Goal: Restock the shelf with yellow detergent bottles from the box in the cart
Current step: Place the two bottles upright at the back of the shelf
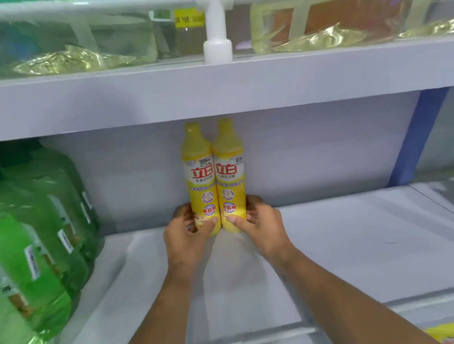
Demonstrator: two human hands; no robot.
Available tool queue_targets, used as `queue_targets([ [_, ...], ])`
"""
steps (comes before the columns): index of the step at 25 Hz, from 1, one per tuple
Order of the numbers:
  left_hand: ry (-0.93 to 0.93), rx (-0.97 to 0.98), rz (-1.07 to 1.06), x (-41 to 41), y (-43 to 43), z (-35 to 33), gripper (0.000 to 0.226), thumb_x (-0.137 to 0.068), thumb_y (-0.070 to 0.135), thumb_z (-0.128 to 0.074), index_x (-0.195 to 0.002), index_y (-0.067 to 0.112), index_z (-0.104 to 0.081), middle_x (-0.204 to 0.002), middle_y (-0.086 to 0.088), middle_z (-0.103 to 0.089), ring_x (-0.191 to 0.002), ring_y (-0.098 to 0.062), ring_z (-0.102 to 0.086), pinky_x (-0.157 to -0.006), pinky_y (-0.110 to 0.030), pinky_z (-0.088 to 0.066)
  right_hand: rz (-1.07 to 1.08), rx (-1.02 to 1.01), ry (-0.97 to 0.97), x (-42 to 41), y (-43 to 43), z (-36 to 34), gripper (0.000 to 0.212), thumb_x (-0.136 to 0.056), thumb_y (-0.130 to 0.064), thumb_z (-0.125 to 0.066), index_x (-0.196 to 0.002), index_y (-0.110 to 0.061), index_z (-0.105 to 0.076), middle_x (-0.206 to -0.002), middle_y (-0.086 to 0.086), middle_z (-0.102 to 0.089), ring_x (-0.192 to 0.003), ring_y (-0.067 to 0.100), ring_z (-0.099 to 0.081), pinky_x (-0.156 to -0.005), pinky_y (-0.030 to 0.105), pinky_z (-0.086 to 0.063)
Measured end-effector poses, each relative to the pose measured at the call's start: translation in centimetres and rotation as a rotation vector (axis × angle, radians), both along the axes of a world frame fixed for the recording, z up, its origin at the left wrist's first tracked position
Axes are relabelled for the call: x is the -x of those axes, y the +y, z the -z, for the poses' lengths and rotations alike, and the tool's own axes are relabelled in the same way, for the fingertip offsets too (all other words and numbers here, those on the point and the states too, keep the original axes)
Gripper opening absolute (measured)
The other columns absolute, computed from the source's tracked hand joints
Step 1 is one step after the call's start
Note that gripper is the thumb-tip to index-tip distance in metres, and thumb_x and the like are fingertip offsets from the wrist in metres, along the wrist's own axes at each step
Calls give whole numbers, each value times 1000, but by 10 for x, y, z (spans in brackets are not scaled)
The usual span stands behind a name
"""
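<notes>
At the back of the shelf (350,241), our left hand (184,238) clasps the left bottle (199,176) and our right hand (261,226) the right bottle (230,171) of yellow detergent.

Both hands curl round the bases; the pair stands upright, touching, labels forward. We judge both bases should sit flat before we let go together, so neither tips. Green jugs (24,248) crowd the board's left side, a blue upright (419,138) marks the right, and bagged refills (68,60) sit on the tier above. Box and cart are out of view.
</notes>
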State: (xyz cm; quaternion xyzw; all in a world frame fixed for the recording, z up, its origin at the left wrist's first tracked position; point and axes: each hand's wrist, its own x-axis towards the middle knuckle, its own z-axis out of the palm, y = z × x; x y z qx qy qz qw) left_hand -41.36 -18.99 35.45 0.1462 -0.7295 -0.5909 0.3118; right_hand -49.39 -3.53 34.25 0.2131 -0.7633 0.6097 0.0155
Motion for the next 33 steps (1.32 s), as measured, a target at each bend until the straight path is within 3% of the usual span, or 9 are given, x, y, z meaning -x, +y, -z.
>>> queue_targets([
  [8, -39, -4, 19, 4, -4, 2, 41, -73, -1, -85, -110, 7, -70, -97, 0, -78, -83, -3, -75, -71, -12, -55, -18, -8, 21, -2, -2, -5, 41, -86, -25, -80, -123, -15, -65, -109, -6, -77, -98, 6, -74, -90, 34, -61],
  [12, -67, 19, 15, 7, -8, 5, 46, -71, 5, -87, -114, 10, -70, -98, 3, -78, -87, -6, -75, -85, -27, -60, -34, -11, 13, -3, -1, -5, 43, -87, -26, -80, -126, -15, -64, -112, -7, -76, -100, 5, -73, -91, 31, -60],
  [17, -176, -58, 25, 1, -5, -10, 83, -73, 9, -89, -142, 6, -44, -101, 1, -72, -92, -14, -73, -83, -23, -56, -49, -57, -64, -4, 3, -15, 44, -86, -30, -80, -124, -15, -63, -114, -3, -75, -100, 8, -73, -89, 28, -59],
  [19, -330, 116, 22, -9, -11, -16, 78, -72, 34, -89, -136, 14, -50, -106, 2, -70, -104, -21, -69, -85, -28, -51, 12, -199, -69, -10, 12, -28, 51, -87, -38, -78, -128, -13, -59, -118, 2, -70, -104, 17, -68, -88, 29, -55],
  [21, -556, 444, 48, -30, -13, -26, 72, -69, 57, -77, -129, 23, -55, -121, 1, -66, -118, -25, -61, -89, -34, -49, 38, -448, -13, -16, 27, -40, 71, -89, -47, -71, -145, -10, -47, -138, 10, -61, -126, 27, -58, -100, 35, -49],
  [23, -737, 734, 101, -54, -9, -36, 72, -79, 63, -69, -135, 24, -49, -136, -2, -55, -128, -25, -51, -98, -38, -46, -13, -699, 44, -29, 45, -53, 82, -92, -54, -63, -154, -8, -34, -155, 10, -44, -144, 28, -41, -114, 37, -37],
  [25, -834, 961, 137, -81, 1, -52, 71, -85, 67, -60, -134, 18, -46, -137, -6, -48, -129, -27, -47, -100, -40, -44, -99, -891, 135, -50, 60, -67, 82, -94, -58, -56, -155, -10, -30, -159, 10, -37, -147, 28, -35, -118, 38, -33],
  [28, -911, 1077, 138, -122, 24, -72, 75, -87, 71, -53, -136, 15, -44, -138, -9, -49, -127, -30, -47, -103, -45, -44, -183, -1038, 283, -84, 77, -86, 74, -91, -63, -52, -148, -17, -39, -150, 9, -47, -137, 30, -44, -109, 44, -43],
  [33, -910, 1103, 111, -186, 54, -98, 75, -88, 69, -54, -140, 15, -45, -141, -11, -50, -130, -31, -47, -104, -46, -44, -220, -1206, 462, -141, 91, -110, 72, -93, -64, -47, -146, -15, -42, -150, 11, -45, -135, 32, -43, -107, 46, -44],
])
